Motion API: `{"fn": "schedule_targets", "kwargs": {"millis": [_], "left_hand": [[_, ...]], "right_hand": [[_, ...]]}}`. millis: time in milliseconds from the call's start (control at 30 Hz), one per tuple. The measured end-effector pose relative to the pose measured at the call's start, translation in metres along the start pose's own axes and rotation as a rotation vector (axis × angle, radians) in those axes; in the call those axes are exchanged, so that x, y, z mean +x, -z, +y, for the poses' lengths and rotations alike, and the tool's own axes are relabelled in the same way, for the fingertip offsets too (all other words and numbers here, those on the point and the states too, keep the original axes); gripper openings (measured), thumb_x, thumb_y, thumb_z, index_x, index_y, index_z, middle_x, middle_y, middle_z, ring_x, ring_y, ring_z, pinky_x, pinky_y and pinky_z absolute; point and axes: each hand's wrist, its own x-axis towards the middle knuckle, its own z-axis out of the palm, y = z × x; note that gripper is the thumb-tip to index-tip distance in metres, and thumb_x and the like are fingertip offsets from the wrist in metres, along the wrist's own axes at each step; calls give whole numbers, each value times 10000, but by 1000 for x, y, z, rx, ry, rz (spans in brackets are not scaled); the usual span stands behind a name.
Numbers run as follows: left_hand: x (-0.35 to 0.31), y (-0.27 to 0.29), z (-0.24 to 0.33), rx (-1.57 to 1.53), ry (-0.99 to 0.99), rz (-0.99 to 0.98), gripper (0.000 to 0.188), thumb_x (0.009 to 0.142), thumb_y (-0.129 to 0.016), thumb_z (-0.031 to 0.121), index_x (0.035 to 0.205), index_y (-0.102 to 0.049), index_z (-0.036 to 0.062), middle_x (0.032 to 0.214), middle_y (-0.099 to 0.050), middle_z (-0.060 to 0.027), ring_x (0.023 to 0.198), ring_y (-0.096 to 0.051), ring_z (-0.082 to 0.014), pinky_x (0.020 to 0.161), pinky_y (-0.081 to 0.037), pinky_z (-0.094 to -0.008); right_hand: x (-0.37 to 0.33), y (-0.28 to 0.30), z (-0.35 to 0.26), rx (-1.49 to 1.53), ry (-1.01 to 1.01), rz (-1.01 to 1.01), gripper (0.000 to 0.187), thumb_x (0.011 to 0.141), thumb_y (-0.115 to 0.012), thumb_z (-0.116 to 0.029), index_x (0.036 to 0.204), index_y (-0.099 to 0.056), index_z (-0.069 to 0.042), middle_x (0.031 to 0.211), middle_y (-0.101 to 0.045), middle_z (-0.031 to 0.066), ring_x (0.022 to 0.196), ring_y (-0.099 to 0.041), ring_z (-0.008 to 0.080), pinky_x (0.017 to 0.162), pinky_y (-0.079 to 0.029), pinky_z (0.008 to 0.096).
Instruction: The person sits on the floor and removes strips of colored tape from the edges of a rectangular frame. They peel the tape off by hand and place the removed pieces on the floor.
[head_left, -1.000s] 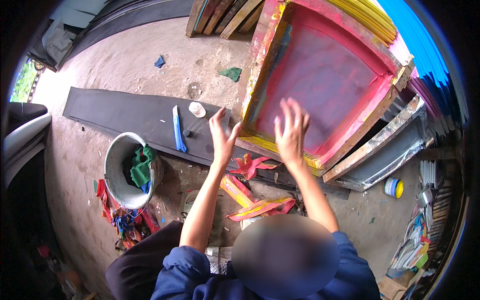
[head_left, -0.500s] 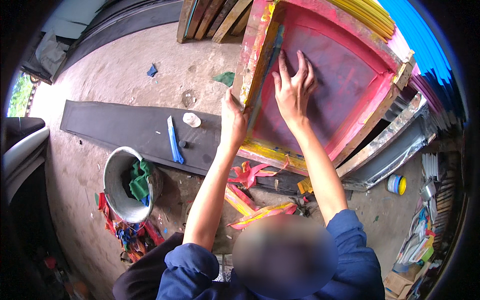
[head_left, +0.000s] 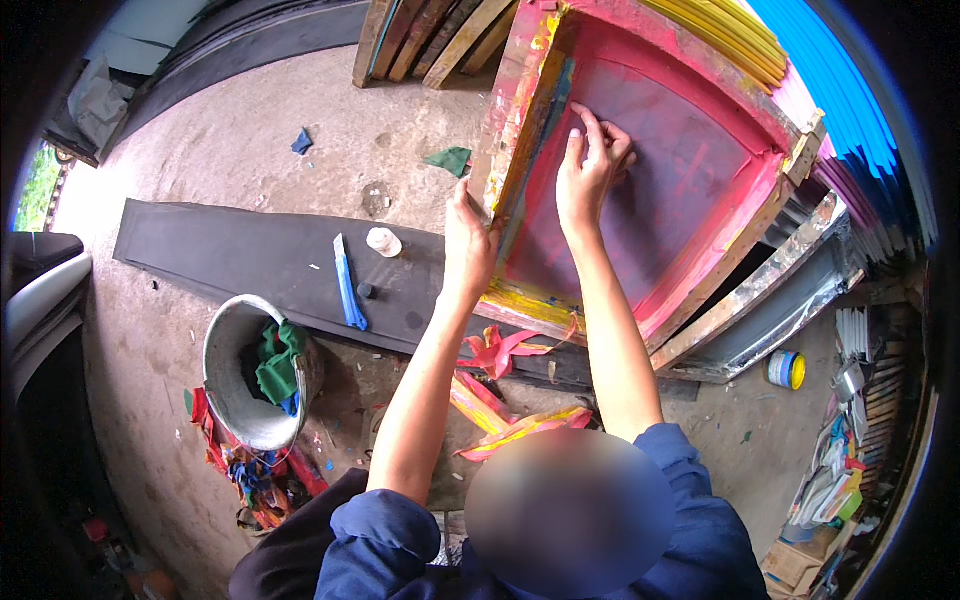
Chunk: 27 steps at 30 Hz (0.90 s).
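Right hand (head_left: 595, 165) half-curled above the mesh (head_left: 690, 170), any pinch impossible to tell, left hand (head_left: 470, 240) against the left side of the frame (head_left: 516, 90), grip unclear, its length running near to far.

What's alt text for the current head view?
A person's left-hand grip touches the edge of a pink-stained wooden frame, the right-hand grip over its inner panel. At left, a blue cutter lies on a black sheet near a bucket holding green cloth.
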Motion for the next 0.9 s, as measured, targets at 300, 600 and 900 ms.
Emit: {"fn": "schedule_targets", "kwargs": {"millis": [300, 600, 900], "left_hand": [[0, -4, -4, 60, -85, 113, 723, 711, -608, -36, 1303, -192, -41, 1087, -421, -266, 997, -441, -410, 864, -356, -425], [-1, 5, -8, -73, -51, 45, 706, 769, -635, 118, 1312, -210, -34, 1200, -386, -251, 1102, -401, -391, 944, -324, -403], [-1, 20, -20, -565, 89, -169, 685, 799, -587, 175, 1341, -185, 63, 1281, -324, -186, 1199, -321, -269, 1011, -243, -390]], "right_hand": [[7, -3, -2, 50, 53, 199, 146, 787, -600, -94, 929, -632, -100, 840, -547, 60, 809, -513, 229, 753, -402, 351], [8, -13, -17, -281, 42, 237, 75, 767, -626, -193, 811, -575, -159, 844, -538, 2, 862, -499, 235, 750, -371, 424], [10, -33, -30, -518, -129, 301, 59, 792, -586, -190, 799, -553, -141, 817, -531, 35, 838, -498, 247, 702, -375, 424]]}}
